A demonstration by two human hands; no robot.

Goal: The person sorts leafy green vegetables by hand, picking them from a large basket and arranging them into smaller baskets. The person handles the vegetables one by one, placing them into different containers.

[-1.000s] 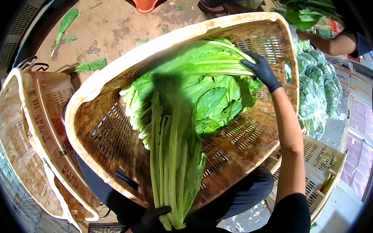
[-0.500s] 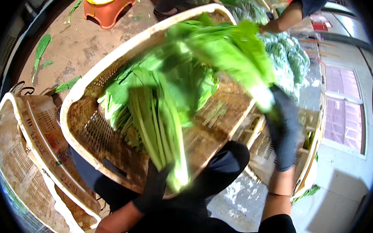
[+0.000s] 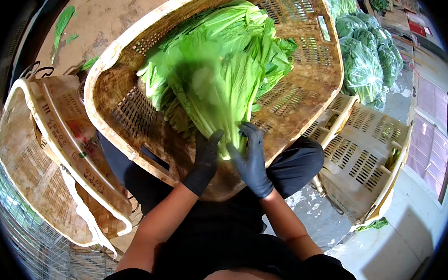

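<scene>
A large tan plastic basket (image 3: 315, 84), stained brown inside, rests tilted across my lap. In it lies a heap of leafy greens (image 3: 218, 23), their leaves spread toward the far side. At the near end of the heap, both black-gloved hands close around the pale stems of one bunch of leafy greens (image 3: 231, 94). My left hand (image 3: 204, 158) presses on the stems' left side. On their right side is my right hand (image 3: 254, 161), fingers curled and thumb against the stalks. The bunch's upper leaves are blurred.
Two tan baskets (image 3: 37, 150) lean together at the left, above wire mesh (image 3: 32, 251). A pale slotted crate (image 3: 356, 153) stands at the right. Bagged greens (image 3: 364, 64) sit beyond it. Loose leaves (image 3: 63, 26) lie on the floor at the upper left.
My right hand has swung in from the right with its greens and now meets my left hand at the stems. The co-worker's arm and the orange stool have left view.
</scene>
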